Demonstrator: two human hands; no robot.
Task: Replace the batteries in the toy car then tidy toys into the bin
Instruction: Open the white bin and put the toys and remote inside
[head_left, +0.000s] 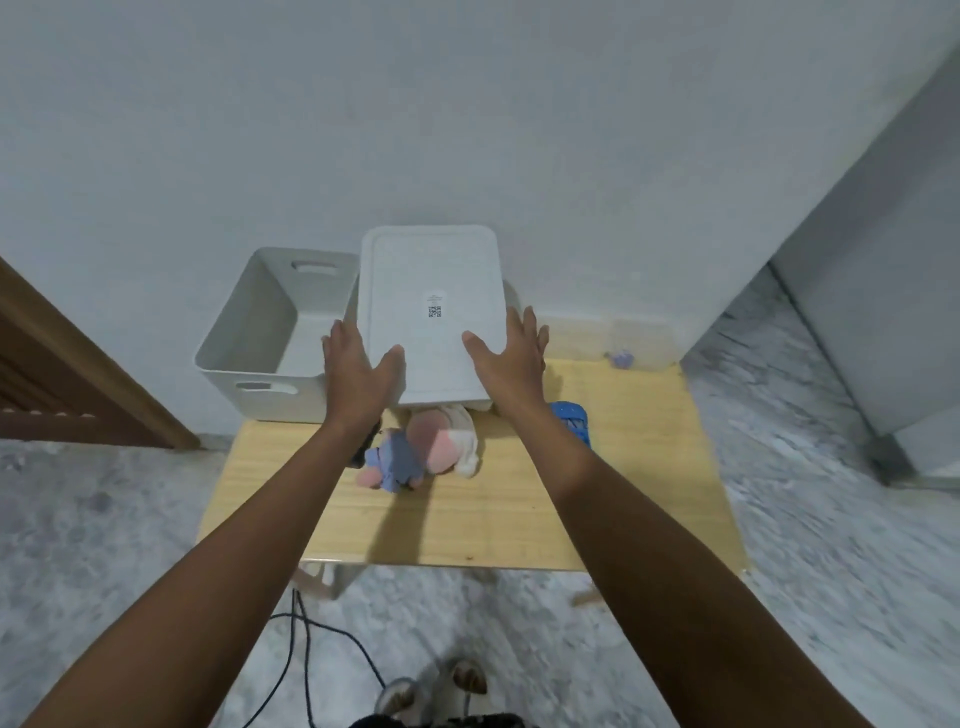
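Note:
A white bin lid (431, 291) with a small QR label is held tilted above the table, its far end raised toward the wall. My left hand (358, 371) grips its left edge and my right hand (511, 358) grips its right edge, thumbs on top. The open white bin (249, 358) stands at the table's back left corner, nothing visible inside it. Under the lid lie a pink and white plush toy (447, 441) and a blue and pink plush toy (392, 462). A blue toy (571, 421), partly hidden by my right forearm, sits to the right.
The small wooden table (623, 493) stands against a white wall. A small purple object (621, 358) lies at its back right edge. A wooden door frame (78, 374) is at the left, a white appliance (883, 312) at the right. Black cables (306, 639) run on the floor.

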